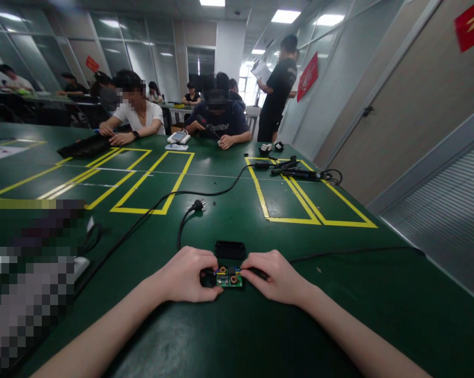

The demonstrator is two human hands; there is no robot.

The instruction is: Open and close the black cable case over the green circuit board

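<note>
A small green circuit board (pixel 229 279) with copper coils lies on the green table (pixel 229 336) close in front of me. My left hand (pixel 187 274) is curled around its left end, fingers closed on it. My right hand (pixel 274 275) grips its right end, where a black cable (pixel 355 252) leaves to the right. A black plastic cover (pixel 230 249) lies just behind the board, apart from both hands.
A black power cord with plug (pixel 197 205) snakes across the table. Yellow tape rectangles (pixel 315 210) mark the surface. Black tools (pixel 299 172) lie at the far right. Two seated people (pixel 221 123) work at the far edge; another stands behind. A blurred area covers the near left.
</note>
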